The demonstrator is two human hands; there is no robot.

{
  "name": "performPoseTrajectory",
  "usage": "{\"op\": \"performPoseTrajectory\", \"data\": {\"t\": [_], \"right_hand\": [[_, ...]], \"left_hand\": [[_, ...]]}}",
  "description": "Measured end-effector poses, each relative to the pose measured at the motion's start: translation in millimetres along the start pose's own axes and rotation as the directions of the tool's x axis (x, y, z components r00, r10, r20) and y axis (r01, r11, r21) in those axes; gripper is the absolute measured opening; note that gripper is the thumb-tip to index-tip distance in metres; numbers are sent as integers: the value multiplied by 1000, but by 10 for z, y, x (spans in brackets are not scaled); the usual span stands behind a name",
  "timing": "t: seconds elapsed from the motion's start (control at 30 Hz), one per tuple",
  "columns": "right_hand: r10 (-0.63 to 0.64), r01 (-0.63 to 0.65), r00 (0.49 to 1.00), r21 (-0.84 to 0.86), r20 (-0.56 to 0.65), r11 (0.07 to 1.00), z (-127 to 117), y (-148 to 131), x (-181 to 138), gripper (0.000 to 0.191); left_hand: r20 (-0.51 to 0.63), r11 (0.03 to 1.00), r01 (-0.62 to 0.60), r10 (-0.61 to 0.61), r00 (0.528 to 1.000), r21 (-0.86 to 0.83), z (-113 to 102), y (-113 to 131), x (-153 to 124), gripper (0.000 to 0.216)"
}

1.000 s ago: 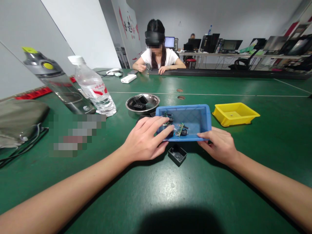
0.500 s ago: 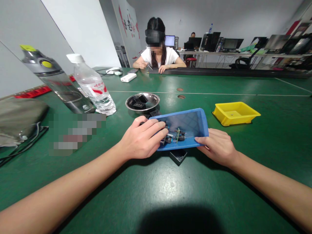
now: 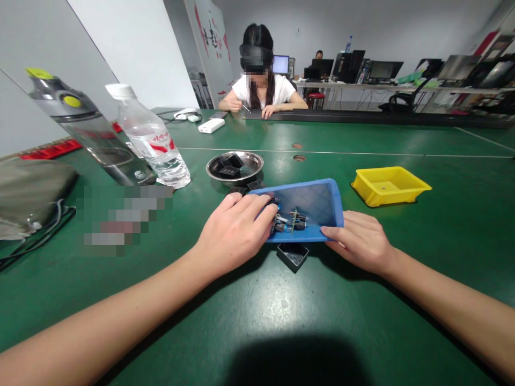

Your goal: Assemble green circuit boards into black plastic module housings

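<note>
You are at a long green table [image 3: 402,161] in a bright, evenly lit room with pale grey walls [image 3: 322,21]. Along the far side a row of desks [image 3: 346,86] holds dark monitors [image 3: 385,69], a black office chair [image 3: 396,103] before them, and a red-printed board [image 3: 209,43] stands left.

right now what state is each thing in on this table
blue tray: tilted, far edge raised, small parts gathered at its near edge
right hand: grips the tray's near right corner
left hand: fingers in the tray, on the parts
black housing: on the table, open side up
metal bowl: upright, holds black pieces
yellow tray: flat on the table
water bottle: capped
</note>
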State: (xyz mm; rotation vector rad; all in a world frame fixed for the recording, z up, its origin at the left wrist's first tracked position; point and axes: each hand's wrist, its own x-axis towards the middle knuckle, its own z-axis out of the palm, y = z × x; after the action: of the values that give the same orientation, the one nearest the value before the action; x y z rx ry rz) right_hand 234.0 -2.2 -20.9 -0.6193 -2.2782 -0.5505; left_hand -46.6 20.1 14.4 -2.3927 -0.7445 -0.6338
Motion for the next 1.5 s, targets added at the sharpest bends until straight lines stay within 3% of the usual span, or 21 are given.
{"op": "performPoseTrajectory", "data": {"t": [0.2,0.4,0.57,0.67,0.77,0.87,1.0,1.13,1.23,1.33,1.4,1.5], "right_hand": [[17,-17,1000,8,15,1000,6,-8,-1,9],[67,-67,997,10,24,998,8,4,-13,9],[216,-214,976,58,-32,975,20,25,-24,10],[386,-383,922,70,-36,921,29,52,-36,7],[601,-596,797,93,-50,798,45,101,-46,11],[753,-741,655,143,-65,656,72,165,-53,20],[834,-822,552,171,7,543,113,239,-70,22],[847,-845,529,128,56,519,139,275,-83,20],[862,-864,498,129,93,486,151,304,-92,19],[864,-877,476,159,166,453,151,346,-102,17],[848,-868,494,160,191,470,139,356,-100,22],[769,-803,595,138,232,580,112,304,-68,44]], "left_hand": [[19,1000,28,-28,999,2,-10,44,-24,17],[-71,1000,7,-7,997,5,-34,-8,-52,16],[-274,984,-6,-43,961,-176,-13,5,-112,28],[-293,931,22,-137,946,-364,-2,108,-133,33],[-209,834,108,-258,943,-541,14,239,-117,29],[-90,734,220,-357,930,-642,49,328,-85,10],[25,660,268,-354,935,-702,87,353,-61,8],[179,624,312,-268,947,-716,67,315,-68,9],[318,596,285,-51,947,-750,48,282,-75,32],[359,612,218,116,926,-760,60,253,-74,45],[365,638,194,147,919,-745,86,224,-72,40],[389,663,212,129,912,-718,137,168,-70,33]]}}
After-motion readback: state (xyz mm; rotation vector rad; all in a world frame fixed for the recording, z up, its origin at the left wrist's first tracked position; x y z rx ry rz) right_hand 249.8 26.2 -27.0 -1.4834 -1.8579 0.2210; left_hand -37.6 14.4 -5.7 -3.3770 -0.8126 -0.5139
